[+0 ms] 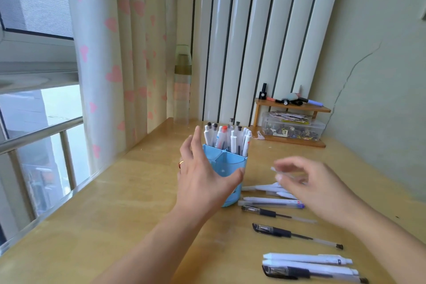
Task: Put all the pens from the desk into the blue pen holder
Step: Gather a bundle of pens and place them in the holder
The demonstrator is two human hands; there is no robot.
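Blue pen holder (227,163) stands upright on wooden desk (115,214), its back compartment packed with pens (227,138). Left hand (202,175) wraps the holder's near side, thumb across the front wall. Right hand (309,182), motion-blurred, hovers just right of the holder, fingers curled; whether it pinches a pen cannot be told. Loose pens (297,234) lie below it. Clear storage box (294,127) sits at the back.
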